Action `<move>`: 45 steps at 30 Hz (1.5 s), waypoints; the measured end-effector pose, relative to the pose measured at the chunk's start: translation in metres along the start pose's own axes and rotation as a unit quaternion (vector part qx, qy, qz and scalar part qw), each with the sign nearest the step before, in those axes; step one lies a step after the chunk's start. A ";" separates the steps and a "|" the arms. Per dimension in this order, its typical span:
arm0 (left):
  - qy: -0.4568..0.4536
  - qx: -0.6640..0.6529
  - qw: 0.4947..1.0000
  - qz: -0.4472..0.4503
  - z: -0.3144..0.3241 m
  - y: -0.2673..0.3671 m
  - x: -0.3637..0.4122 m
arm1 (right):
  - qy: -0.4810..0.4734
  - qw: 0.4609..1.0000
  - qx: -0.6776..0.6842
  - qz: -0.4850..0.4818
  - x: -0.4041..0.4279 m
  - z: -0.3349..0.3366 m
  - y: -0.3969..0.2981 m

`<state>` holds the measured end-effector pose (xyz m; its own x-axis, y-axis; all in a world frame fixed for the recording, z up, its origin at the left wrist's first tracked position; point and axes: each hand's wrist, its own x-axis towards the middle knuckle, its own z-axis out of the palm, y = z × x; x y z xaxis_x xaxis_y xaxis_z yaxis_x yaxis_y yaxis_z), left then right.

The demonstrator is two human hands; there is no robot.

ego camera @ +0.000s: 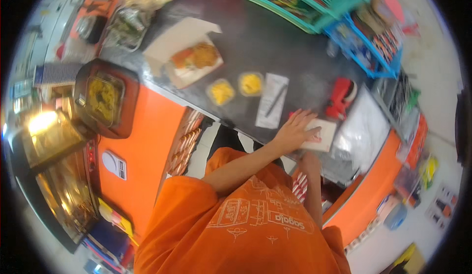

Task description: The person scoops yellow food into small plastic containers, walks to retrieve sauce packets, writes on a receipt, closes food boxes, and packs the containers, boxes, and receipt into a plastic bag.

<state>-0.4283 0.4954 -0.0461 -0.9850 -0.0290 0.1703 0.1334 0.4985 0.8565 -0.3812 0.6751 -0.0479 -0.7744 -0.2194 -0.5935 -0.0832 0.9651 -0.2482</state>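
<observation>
My left hand (295, 132) reaches across the counter and grips the left side of a small white paper box (322, 141) with red print. Its thumb lies over the top of the box. Below the box's near edge is my right hand (310, 161), its fingers blurred and partly hidden, so its hold cannot be told. Left of my left hand lies a paper slip (271, 106) with writing, a pen (277, 100) resting across it. A red tape dispenser or stapler-like tool (340, 97) lies just beyond the box.
An open carton (180, 75) holds fried food; two clear tubs (221, 91) of yellow food stand beside it. Green (313, 25) and blue baskets (363, 62) line the far right. Plastic bags (363, 134) lie at right. A scale (115, 164) sits on the orange counter (147, 156).
</observation>
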 end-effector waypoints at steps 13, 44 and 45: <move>0.252 0.290 0.919 -0.083 -0.406 -0.195 -0.029 | 0.055 0.952 0.085 -0.290 0.240 -0.137 -0.378; -0.260 0.456 0.843 -0.117 -0.363 -0.176 0.020 | 0.128 0.785 -0.322 -0.513 0.221 -0.077 -0.376; -0.252 0.430 0.857 -0.128 -0.358 -0.179 0.019 | 0.127 0.787 -0.321 -0.511 0.222 -0.076 -0.375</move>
<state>-0.4321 0.0951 -0.0220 -0.9211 0.0370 -0.3875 -0.0112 0.9925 0.1216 -0.5698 0.2755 -0.0290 -0.1905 -0.9714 -0.1418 -0.9810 0.1938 -0.0099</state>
